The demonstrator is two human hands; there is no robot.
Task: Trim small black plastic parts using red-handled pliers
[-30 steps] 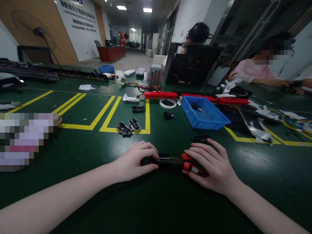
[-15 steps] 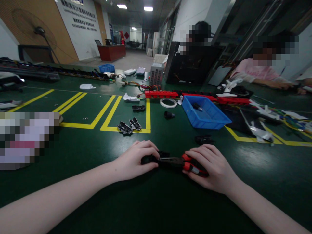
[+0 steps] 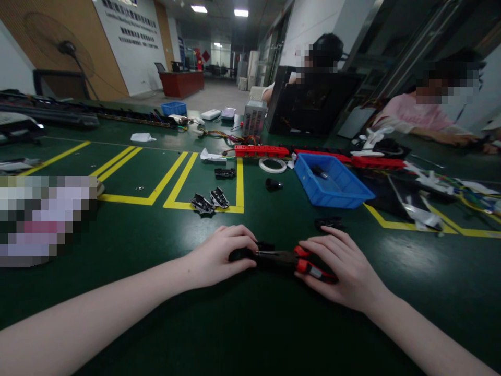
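My left hand (image 3: 227, 251) is closed around a small black part (image 3: 241, 254), most of it hidden by the fingers. In my right hand (image 3: 342, 263) are needle-nose pliers (image 3: 279, 257) with red and black handles, lying level with their jaws pointing left. The jaw tips meet the black part at my left fingertips; what they pinch is too small to make out. Just beyond the jaws, a dark piece (image 3: 266, 245) shows partly behind my left fingers. Another black part (image 3: 329, 223) lies on the green table past my right hand.
A blue bin (image 3: 336, 196) holding a black piece stands at right. Several black-and-silver parts (image 3: 202, 203) lie by yellow tape lines. Nearby are a black cylinder (image 3: 273, 184), a white ring (image 3: 273, 165) and a red strip (image 3: 261, 151). People sit across the table.
The view has shifted slightly. My right fingers have loosened and lifted a little on the plier handles. My left hand keeps its hold on the black part.
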